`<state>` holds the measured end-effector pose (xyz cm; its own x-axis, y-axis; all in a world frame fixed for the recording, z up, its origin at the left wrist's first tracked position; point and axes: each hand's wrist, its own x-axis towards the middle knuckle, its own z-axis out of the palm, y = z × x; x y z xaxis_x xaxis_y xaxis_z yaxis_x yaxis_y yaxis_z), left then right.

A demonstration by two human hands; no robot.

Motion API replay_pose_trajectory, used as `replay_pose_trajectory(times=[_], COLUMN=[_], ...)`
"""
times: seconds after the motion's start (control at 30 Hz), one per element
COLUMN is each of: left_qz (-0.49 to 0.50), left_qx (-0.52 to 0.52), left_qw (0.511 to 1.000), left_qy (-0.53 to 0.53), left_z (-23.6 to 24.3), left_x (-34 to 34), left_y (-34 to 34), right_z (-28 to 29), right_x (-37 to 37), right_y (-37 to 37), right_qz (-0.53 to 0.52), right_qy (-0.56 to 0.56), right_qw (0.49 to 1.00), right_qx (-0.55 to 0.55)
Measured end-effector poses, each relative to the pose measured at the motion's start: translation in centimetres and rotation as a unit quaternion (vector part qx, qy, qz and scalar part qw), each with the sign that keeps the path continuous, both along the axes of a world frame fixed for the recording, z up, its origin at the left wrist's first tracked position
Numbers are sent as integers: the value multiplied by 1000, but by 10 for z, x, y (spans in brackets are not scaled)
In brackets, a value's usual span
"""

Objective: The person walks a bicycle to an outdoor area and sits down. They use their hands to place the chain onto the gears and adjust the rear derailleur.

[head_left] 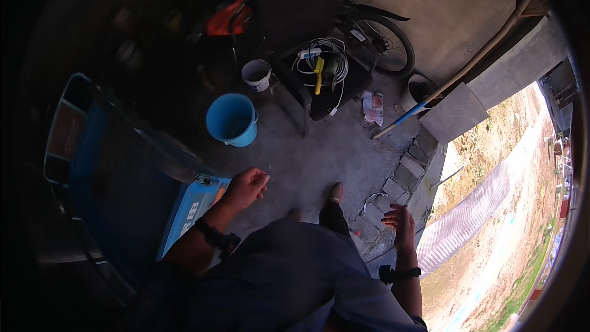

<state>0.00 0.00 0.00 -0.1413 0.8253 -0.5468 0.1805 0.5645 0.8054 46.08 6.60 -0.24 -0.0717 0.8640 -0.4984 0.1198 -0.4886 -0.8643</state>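
My left hand (247, 188) hangs beside the corner of a blue cart-like vehicle bed (190, 214), its fingers curled into a loose fist, and I see nothing in it. Lower right, my right hand (401, 220) is held over the paved edge, fingers apart and slightly bent, holding nothing. A dark band circles each wrist. Ahead on the concrete floor stands a blue bucket (215, 117), with a smaller whitish bucket (261, 83) behind it. Neither hand touches them.
A black chair (319, 107) carries a coiled white cable (341, 80) and a yellow-handled tool (319, 74). Beyond is a bicycle (393, 43). A long pole (455, 80) leans at the right near a dark bucket (418, 89). Paving blocks (405, 178) edge the floor; bright ground lies outside.
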Motion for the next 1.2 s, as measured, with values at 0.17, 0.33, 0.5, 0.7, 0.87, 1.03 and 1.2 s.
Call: replay_pose_trajectory(times=[0.17, 0.33, 0.5, 0.7, 0.87, 1.03, 1.2], left_qz=[120, 245, 276, 284, 265, 312, 371], left_qx=[-4, -66, -69, -55, -36, -47, -75], left_qw=[992, 965, 956, 956, 962, 948, 920], left_qy=[32, -64, -72, -50, 45, 31, 101], left_z=[-18, -38, -48, -80, -138, -182, -227], left_x=[-50, -52, -43, -71, -95, -94, -96], left_y=[122, 173, 227, 311, 387, 433, 482], right_z=[-31, -38, -31, -38, -68, -122, -184], right_x=[-61, -74, -101, -162, -198, -231, -257], right_y=[194, 324, 442, 552, 646, 735, 834], right_qz=[50, 113, 161, 182, 211, 256, 280], right_qy=[42, 21, -21, -67, -126, -184, -305], right_qw=[996, 991, 984, 976, 962, 932, 873], right_qx=[60, 67, 79, 100, 119, 176, 260])
